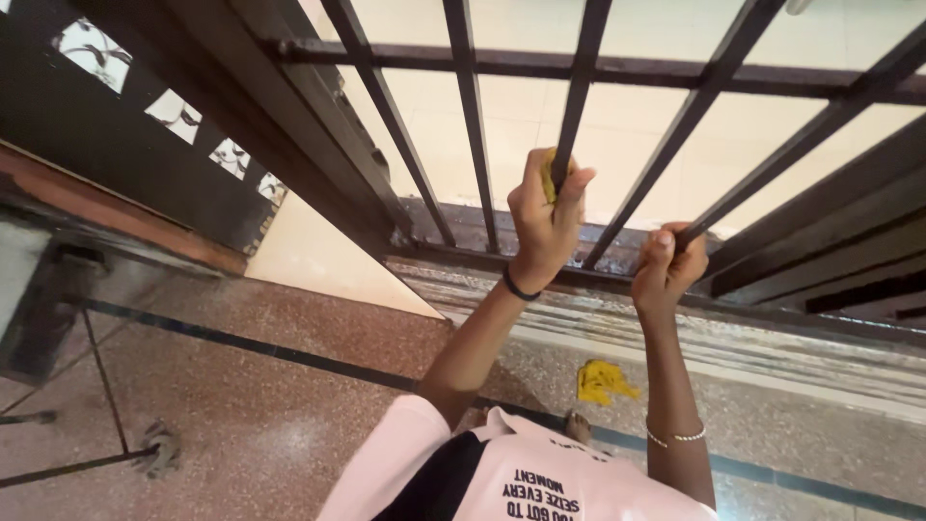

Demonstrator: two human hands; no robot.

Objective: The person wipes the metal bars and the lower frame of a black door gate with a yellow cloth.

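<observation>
My left hand (542, 224), with a black band on the wrist, is closed around a dark vertical bar (577, 96) of a metal grille gate, pressing a small yellow cloth (550, 176) against the bar. My right hand (666, 268), with a thin bracelet on the forearm, grips the lower end of the neighbouring slanted bar (719, 82). A second yellow cloth (603, 381) lies crumpled on the floor below my hands, close to my foot (578, 425).
The gate's bottom rail (463, 253) sits above a worn stone threshold (772, 347). The speckled floor (251, 386) has dark inlay lines. A dark patterned panel (145, 116) stands at the left, and a pale tiled floor (617, 125) shows beyond the bars.
</observation>
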